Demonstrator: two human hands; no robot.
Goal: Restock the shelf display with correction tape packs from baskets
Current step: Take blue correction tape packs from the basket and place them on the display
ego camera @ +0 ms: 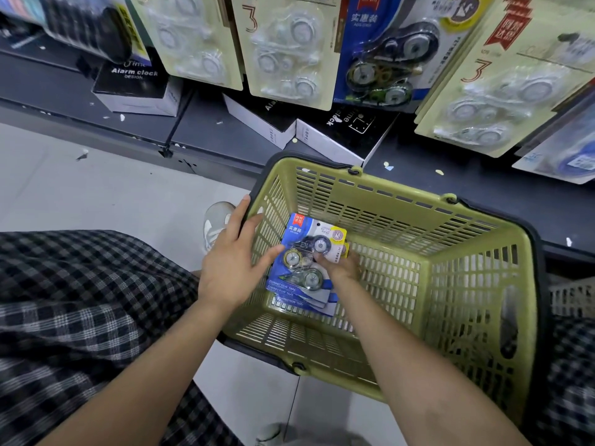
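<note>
A blue correction tape pack (306,255) stands tilted inside the olive green basket (476,284), on top of other blue packs (309,300) at the basket's bottom. My right hand (341,263) reaches into the basket and grips the pack at its right edge, thumb on the blister front. My left hand (230,259) hovers over the basket's left rim with fingers straight, its fingertips touching the pack's left side. Above, cream packs (283,49) and one blue pack (386,53) hang on the shelf display.
Black-and-white alarm clock boxes (135,88) (338,133) sit on the dark bottom shelf (212,130) behind the basket. The basket stands on the grey floor beside the shelf. My checked trouser leg (80,300) fills the lower left; a white shoe (214,226) shows near the left hand.
</note>
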